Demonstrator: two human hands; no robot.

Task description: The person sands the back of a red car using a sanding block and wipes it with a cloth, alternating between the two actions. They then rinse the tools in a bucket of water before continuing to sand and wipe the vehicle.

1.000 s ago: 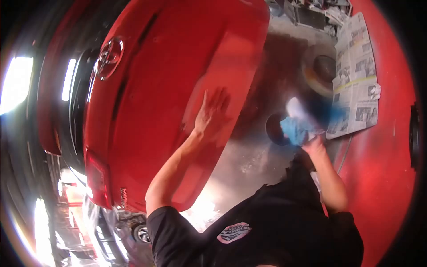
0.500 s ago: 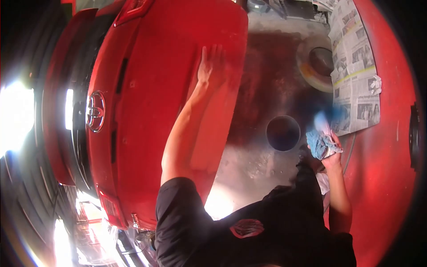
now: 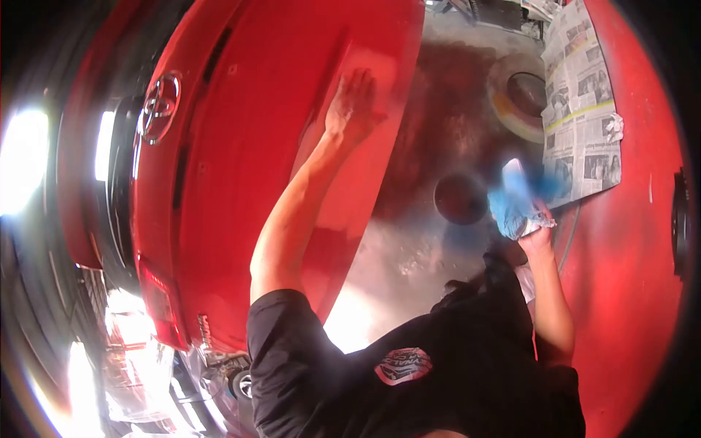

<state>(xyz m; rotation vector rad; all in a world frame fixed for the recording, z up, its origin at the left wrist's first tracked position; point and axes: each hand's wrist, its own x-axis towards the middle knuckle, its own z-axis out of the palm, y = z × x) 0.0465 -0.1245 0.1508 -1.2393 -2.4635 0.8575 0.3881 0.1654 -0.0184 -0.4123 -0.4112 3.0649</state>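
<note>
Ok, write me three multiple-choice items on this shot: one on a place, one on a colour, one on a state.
1. Where does the left hand rest?
A. flat on the red car panel
B. on the newspaper
C. on the dark round hole

2. What colour is the cloth in the right hand?
A. yellow
B. blue
C. black

3. How does the right hand stand?
A. open and flat
B. out of view
C. closed around the cloth

Answers:
1 A, its palm and spread fingers lie on the glossy red surface.
2 B, the bunched cloth shows blue.
3 C, its fingers wrap the cloth's lower end.
</note>
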